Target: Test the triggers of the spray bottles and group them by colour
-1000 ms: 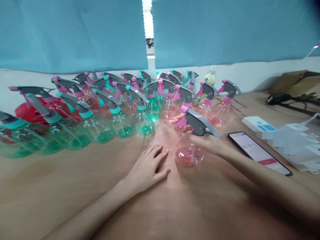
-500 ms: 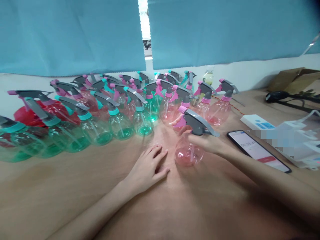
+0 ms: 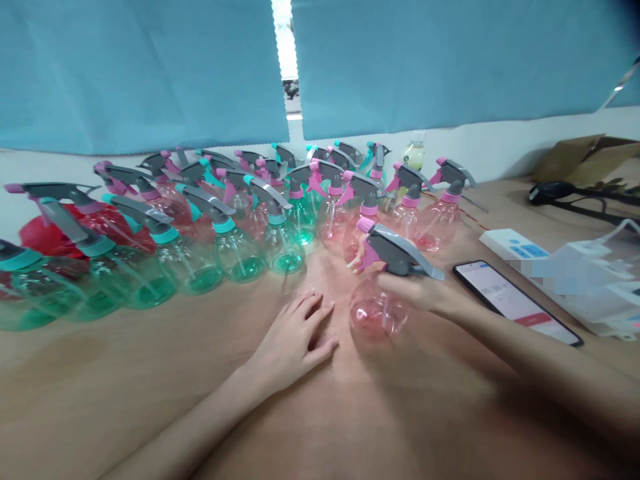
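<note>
Our right hand (image 3: 413,290) grips pink bottle (image 3: 375,317), fingers (image 3: 357,261) drawn inward, trigger (image 3: 371,254) likelier squeezed now; left hand (image 3: 291,332) loose on tabletop (image 3: 125,353), short of back edge.

- Blue curtains (image 3: 450,67) across the top of the frame, a narrow bright gap (image 3: 286,47) between them, upper centre.
- White wall (image 3: 500,152) below them.
- Cardboard box (image 3: 573,159), upper right.
- Black object (image 3: 550,193), perhaps a cable end, just below it.
- Phone (image 3: 517,303) lying screen up on the wood-toned tabletop (image 3: 150,380), right of centre.
- White power strip (image 3: 507,241) near the phone, right edge.
- Red item (image 3: 37,231), left, unclear.
</note>
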Motion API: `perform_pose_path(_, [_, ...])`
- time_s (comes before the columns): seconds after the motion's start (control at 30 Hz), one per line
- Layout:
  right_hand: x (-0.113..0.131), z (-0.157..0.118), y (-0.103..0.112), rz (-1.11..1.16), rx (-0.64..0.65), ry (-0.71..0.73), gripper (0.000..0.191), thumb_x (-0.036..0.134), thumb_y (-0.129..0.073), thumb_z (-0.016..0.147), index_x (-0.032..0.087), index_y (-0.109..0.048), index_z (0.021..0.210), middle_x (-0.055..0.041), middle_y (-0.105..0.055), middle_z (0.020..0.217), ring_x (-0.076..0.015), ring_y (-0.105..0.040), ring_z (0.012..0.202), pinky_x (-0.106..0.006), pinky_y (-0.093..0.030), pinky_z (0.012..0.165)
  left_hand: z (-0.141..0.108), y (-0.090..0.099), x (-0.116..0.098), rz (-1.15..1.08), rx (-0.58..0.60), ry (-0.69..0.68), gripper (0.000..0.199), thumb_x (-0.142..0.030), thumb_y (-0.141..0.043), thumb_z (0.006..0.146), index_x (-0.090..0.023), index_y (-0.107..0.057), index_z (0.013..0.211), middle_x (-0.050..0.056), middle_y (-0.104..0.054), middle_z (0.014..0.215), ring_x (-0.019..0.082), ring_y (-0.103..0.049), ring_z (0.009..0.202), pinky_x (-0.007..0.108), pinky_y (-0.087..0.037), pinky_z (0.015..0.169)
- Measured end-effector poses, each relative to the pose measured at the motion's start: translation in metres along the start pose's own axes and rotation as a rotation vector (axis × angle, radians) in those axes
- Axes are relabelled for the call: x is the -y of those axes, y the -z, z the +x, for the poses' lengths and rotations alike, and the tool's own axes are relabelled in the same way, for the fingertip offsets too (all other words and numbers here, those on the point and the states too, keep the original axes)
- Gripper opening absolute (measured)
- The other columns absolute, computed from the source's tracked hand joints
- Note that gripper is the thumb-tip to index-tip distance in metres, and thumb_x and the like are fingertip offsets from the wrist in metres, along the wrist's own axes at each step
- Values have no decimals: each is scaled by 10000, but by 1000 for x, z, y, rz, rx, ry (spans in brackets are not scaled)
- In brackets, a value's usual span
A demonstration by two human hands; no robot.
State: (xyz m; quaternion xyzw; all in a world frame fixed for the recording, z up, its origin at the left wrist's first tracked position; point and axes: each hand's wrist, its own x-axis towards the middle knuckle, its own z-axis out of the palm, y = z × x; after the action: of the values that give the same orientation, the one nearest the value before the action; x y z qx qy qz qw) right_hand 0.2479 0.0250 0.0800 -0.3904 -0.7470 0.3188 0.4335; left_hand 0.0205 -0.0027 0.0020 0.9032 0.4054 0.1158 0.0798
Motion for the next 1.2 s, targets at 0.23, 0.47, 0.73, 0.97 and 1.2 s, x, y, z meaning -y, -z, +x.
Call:
perform_pose_path(0.23, [1,0,-2,152,53,-48,437,181,-466,602,261,-610,1007,-19,-651,1093,-141,-593,688,-274,-508,616,-1,0,0,-4,-10,2,510,-438,-543,917,-171,-506,1350,150,-462,1431,317,-386,1344,496,-361,1073])
perform_pose_path(0.47, [-5,-1,-3,90,44,0,569,186,-472,651,284,-576,1201,-13,-685,960,-170,-604,665,-305,-485,609,1,2,-2,19,10,0,520,-429,-539,921,-130,-516,1346,173,-461,1425,322,-395,1335,488,-361,1074])
perform_pose_path(0.73, [-13,-2,-4,124,30,14,557,148,-518,678,297,-586,1210,-15,-675,1153,-213,-661,913,-336,-541,741,0,1,-1,7,1,6,507,-441,-538,920,-173,-504,1349,150,-461,1435,315,-389,1344,494,-362,1071])
perform_pose_path(0.97, [-18,-1,-4,143,45,88,490,97,-517,682,278,-640,1121,-18,-715,1016,-246,-573,1192,-396,-487,974,0,2,-1,2,5,4,511,-433,-548,913,-160,-505,1343,161,-470,1424,319,-400,1338,493,-362,1073])
perform_pose_path(1.2, [-15,1,-5,173,56,72,424,122,-513,717,258,-647,1096,-23,-726,1019,-237,-650,1064,-414,-522,906,0,2,-2,-8,-3,6,500,-433,-551,912,-177,-510,1339,157,-478,1418,320,-405,1335,493,-366,1064])
